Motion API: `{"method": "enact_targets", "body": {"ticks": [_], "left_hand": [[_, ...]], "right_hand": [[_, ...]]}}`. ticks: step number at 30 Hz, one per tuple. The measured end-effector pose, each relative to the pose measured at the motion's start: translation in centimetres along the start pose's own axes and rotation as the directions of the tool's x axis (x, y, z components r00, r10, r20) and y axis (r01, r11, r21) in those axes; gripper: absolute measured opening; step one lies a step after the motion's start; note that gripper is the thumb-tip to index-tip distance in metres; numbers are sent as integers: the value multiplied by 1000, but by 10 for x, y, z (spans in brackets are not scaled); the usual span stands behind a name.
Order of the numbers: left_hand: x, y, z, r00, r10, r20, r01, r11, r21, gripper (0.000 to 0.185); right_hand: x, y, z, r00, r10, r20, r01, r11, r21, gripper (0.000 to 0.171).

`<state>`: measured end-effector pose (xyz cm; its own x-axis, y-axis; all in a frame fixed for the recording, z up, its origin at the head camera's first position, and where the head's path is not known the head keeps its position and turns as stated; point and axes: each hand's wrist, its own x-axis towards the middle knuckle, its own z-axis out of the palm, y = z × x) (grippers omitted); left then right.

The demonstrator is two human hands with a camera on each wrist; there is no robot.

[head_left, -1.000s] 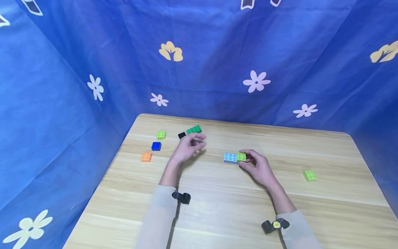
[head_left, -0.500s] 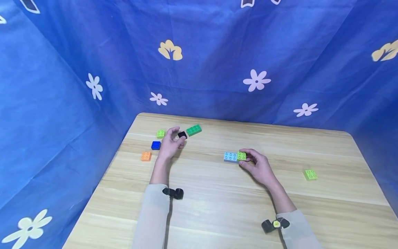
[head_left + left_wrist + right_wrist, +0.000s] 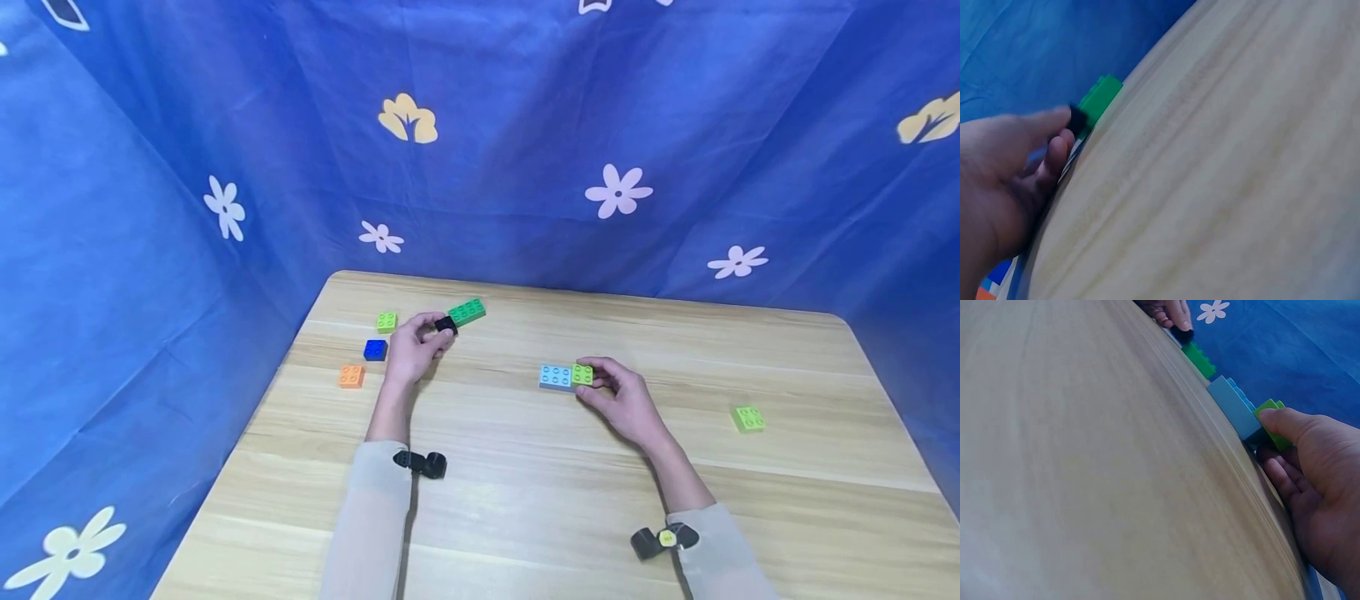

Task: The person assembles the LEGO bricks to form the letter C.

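Black boxy plastic brick (image 3: pixel 447 326) was toward the far left of the pale wood-grain bench (image 3: pixel 495 475), pinched in the L hand's (image 3: pixel 409 352) fingers, at the near end of a long green studded plastic brick (image 3: pixel 468 312); couldn't tell if joined. R hand (image 3: pixel 622 402) gripped a small lime studded plastic brick (image 3: pixel 582 375) at the end of a light-blue oblong plastic brick (image 3: pixel 555 377). Prob. light, stiff, tough, maybe a bit slick; best held by opp. flat sides, below stud level. Smooth faces, round studs, crisp corners vs. creased blue printed fabric (image 3: pixel 510 92) behind.
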<state>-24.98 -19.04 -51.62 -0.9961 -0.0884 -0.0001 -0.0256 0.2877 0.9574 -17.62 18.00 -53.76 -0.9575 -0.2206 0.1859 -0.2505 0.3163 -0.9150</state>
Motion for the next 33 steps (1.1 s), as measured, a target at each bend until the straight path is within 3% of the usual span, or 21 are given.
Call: {"method": "enact_targets", "body": {"ticks": [6,10,20,26,33], "left_hand": [[-7,2,9,986,116,122,-111,993,-50,42],[-13,8,25,967,149,205,-129,986,-109,41],[-31,18,76,888,201,414,-144,976,-164,41],[-40,23,92,863,215,457,-175,976,-128,39],[-42,25,97,830,264,492,-252,963,-91,39]], "right_hand": [[-1,-2,0,1000,-11,7,11,1000,-5,43],[-1,-3,-1,1000,-10,14,10,1000,1,43],[0,-2,-1,1000,-17,13,17,1000,1,43],[0,-3,0,1000,-7,13,7,1000,-19,43],[0,-2,0,1000,12,5,-12,1000,-11,43]]}}
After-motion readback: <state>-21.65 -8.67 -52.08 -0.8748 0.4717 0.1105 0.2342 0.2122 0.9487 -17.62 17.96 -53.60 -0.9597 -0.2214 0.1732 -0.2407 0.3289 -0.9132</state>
